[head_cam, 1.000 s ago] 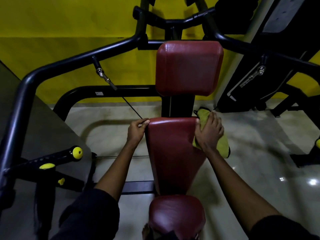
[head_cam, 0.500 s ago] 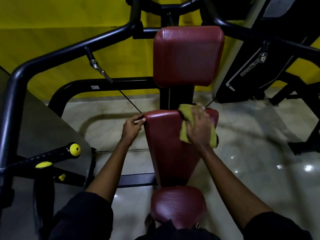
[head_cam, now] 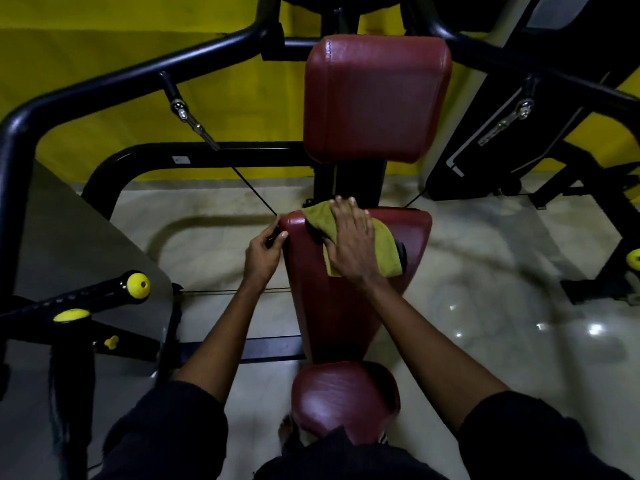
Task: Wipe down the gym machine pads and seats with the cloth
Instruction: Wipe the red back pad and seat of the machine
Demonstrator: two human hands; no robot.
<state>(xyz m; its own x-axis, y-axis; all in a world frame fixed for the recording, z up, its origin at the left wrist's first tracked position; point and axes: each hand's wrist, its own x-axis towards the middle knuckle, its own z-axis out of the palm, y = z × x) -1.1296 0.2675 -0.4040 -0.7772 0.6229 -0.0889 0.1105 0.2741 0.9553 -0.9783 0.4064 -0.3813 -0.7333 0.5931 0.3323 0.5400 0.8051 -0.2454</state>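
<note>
A person leans over a gym machine, right hand [head_cam: 349, 244] spread flat with fingers straight, pressing an olive-green cloth [head_cam: 386, 249] against the far end of the long red pad [head_cam: 332, 306]. The cloth lies bunched across the pad's top edge, partly under the palm. The left hand [head_cam: 263, 252] grips the pad's left edge near its upper corner, fingers curled round the rim. Beyond stands a square red headrest pad [head_cam: 375, 98], upright on the black steel frame [head_cam: 114, 81]. A rounded red seat [head_cam: 343, 396] sits nearest the camera, below the long pad. At left, a black lever with a yellow end cap [head_cam: 138, 287] juts out over the glossy pale floor [head_cam: 502, 306]; a yellow wall [head_cam: 104, 39] rises behind.
</note>
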